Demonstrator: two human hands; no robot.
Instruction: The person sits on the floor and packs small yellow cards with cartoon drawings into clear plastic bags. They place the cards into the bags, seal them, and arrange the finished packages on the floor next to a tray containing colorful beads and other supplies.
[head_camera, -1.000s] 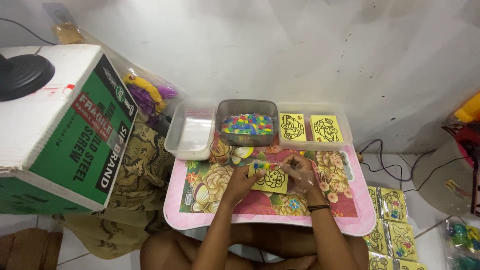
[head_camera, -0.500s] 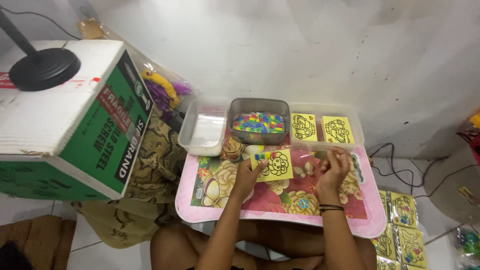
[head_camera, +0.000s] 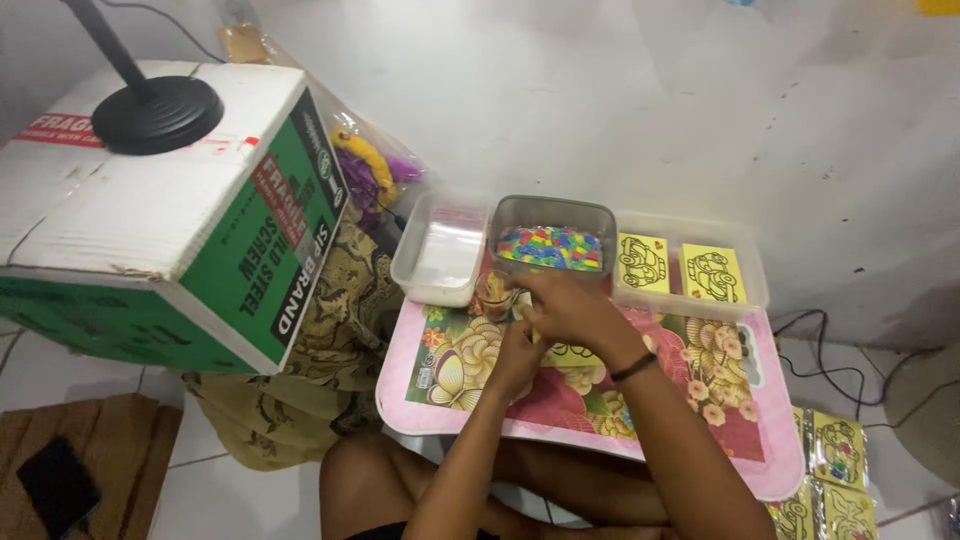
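Right hand (head_camera: 565, 305) crosses left over the yellow card (head_camera: 572, 354) on the pink counter (head_camera: 590, 440), fingers curled; can't tell if it holds anything. Left hand (head_camera: 515, 352) pinches the card's near-left edge. Risk: right forearm could knock the bead tub (head_camera: 553, 238) just beyond, spilling beads. Versus earlier frame: right hand has moved from the card's right side to its far-left, hiding most of it

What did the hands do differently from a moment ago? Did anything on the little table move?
The right hand has reached forward and to the left, over the yellow card, toward the tub of coloured pieces. It now hides most of the card. The left hand stays at the card's left edge. What the fingers grip is hidden. The tubs, the flowery pink table and the cardboard box kept their places.
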